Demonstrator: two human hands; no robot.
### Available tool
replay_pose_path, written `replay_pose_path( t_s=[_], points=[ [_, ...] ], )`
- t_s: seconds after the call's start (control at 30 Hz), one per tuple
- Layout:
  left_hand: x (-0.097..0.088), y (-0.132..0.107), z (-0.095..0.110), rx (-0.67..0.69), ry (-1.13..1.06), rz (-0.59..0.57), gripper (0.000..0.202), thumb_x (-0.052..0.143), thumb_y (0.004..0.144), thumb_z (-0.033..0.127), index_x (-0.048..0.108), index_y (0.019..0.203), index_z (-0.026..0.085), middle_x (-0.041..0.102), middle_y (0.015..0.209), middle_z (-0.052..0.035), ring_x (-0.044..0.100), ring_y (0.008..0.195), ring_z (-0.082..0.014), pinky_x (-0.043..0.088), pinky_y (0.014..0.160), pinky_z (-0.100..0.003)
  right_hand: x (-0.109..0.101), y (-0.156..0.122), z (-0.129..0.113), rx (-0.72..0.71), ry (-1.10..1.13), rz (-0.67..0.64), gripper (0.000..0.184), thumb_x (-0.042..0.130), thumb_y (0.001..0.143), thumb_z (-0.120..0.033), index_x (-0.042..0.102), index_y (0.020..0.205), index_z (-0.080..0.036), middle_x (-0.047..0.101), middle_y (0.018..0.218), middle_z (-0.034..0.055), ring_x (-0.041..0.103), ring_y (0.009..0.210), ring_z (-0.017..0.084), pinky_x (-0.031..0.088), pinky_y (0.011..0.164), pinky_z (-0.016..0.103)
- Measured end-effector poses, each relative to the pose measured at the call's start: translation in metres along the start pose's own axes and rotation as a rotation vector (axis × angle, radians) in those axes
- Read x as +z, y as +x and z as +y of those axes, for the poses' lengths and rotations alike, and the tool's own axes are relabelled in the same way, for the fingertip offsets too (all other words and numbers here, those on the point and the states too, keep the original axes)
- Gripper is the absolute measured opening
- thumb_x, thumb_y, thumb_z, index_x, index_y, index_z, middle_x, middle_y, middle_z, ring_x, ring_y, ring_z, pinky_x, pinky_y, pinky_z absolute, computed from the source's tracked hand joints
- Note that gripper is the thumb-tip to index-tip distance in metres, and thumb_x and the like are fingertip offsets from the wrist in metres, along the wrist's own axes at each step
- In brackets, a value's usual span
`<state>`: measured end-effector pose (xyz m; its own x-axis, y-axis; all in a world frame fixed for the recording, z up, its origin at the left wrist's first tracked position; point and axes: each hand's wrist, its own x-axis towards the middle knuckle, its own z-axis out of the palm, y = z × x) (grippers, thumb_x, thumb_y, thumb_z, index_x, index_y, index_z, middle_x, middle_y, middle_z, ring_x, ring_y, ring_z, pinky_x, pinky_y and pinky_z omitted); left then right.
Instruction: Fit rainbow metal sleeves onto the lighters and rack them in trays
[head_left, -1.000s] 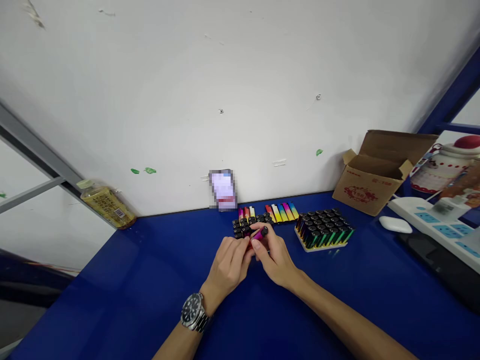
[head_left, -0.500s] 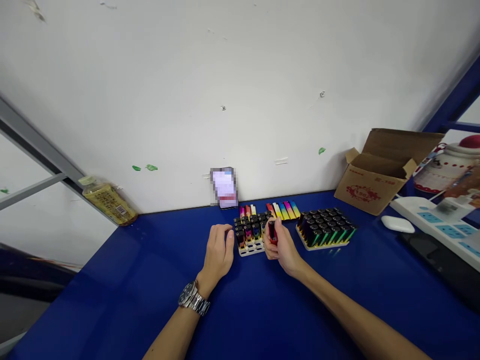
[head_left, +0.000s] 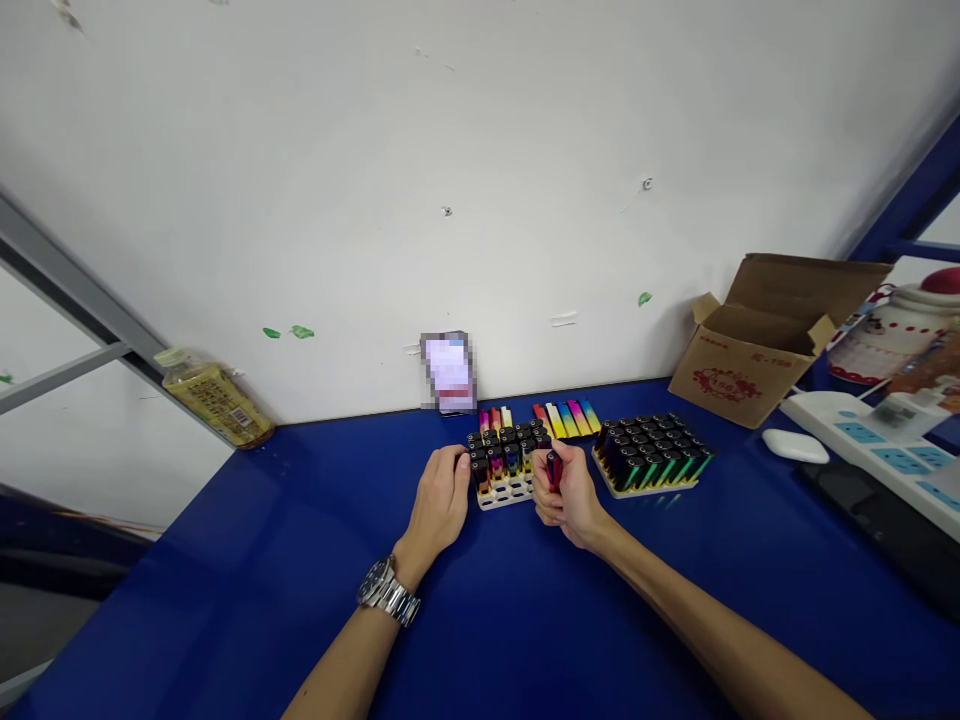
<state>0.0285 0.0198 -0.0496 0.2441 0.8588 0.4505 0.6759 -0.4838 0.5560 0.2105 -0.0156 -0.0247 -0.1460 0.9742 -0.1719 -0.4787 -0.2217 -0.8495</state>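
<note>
A white tray [head_left: 501,497] partly filled with upright coloured lighters with black caps stands on the blue table near the wall. My left hand [head_left: 441,500], with a wristwatch, rests against the tray's left side, fingers curled on its edge. Just right of the tray, my right hand [head_left: 571,494] is closed round a red lighter [head_left: 554,468], held upright. A second tray [head_left: 651,455], full of green and yellow lighters, stands to the right. Loose lighters [head_left: 566,419] in several colours lie in a row behind both trays.
An open cardboard box [head_left: 757,340] sits at the back right, with a white mouse [head_left: 795,445], a power strip [head_left: 877,450] and a red-lidded jar [head_left: 907,325] beyond it. A tea bottle [head_left: 214,398] leans at the back left. A blurred card [head_left: 448,373] stands against the wall.
My hands, together over one lighter a second ago, have parted. The left went to the tray's left side; the right carried a red lighter to the tray's right side and raised it slightly.
</note>
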Motion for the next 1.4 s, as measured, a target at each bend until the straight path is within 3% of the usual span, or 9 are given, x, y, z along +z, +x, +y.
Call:
replay_pose_path(
  t_s=[0.23,0.87,1.23,1.3,1.4],
  points=[
    [0.0,0.0,0.0,-0.012,-0.002,-0.033,0.032,0.027,0.098,0.035,0.054,0.1,0.017,0.062,0.091,-0.0078,0.058,0.086,-0.02,0.047,0.079,-0.036,0.002,0.001,0.0,0.046,0.01,0.066,0.039,0.021,0.083,-0.035,0.035,0.049,-0.023,0.022,0.03,-0.0091,0.008,0.027,0.006,0.013,0.028,0.017],
    [0.0,0.0,0.0,-0.008,-0.013,-0.039,0.032,0.027,0.098,0.035,0.055,0.098,0.018,0.061,0.09,-0.0076,0.057,0.085,-0.0203,0.047,0.078,-0.036,0.005,0.002,-0.002,0.079,-0.013,0.128,0.038,0.018,0.081,-0.028,0.035,0.047,-0.023,0.021,0.03,-0.0075,0.009,0.027,0.007,0.013,0.028,0.018],
    [-0.002,0.0,0.002,-0.01,-0.014,-0.043,0.032,0.027,0.098,0.035,0.055,0.097,0.018,0.061,0.088,-0.0066,0.057,0.083,-0.0196,0.046,0.076,-0.034,-0.001,0.004,0.001,0.087,-0.098,0.082,0.044,0.018,0.09,-0.037,0.034,0.052,-0.022,0.023,0.032,-0.0092,0.01,0.028,0.006,0.013,0.03,0.018],
    [-0.001,0.0,0.002,-0.011,-0.014,-0.048,0.032,0.027,0.098,0.034,0.055,0.097,0.018,0.06,0.088,-0.0067,0.056,0.083,-0.0196,0.045,0.076,-0.035,-0.003,0.005,0.003,0.028,-0.161,0.016,0.046,0.022,0.092,-0.049,0.036,0.057,-0.022,0.024,0.034,-0.0104,0.014,0.028,0.005,0.015,0.031,0.018],
    [0.0,0.0,0.0,-0.006,-0.014,-0.05,0.032,0.027,0.098,0.034,0.054,0.097,0.018,0.06,0.088,-0.0069,0.056,0.083,-0.0197,0.045,0.077,-0.035,-0.006,0.005,0.007,-0.183,-0.282,-0.108,0.044,0.032,0.09,-0.061,0.039,0.071,-0.022,0.033,0.041,-0.0115,0.025,0.03,0.006,0.026,0.035,0.019]
  ],
)
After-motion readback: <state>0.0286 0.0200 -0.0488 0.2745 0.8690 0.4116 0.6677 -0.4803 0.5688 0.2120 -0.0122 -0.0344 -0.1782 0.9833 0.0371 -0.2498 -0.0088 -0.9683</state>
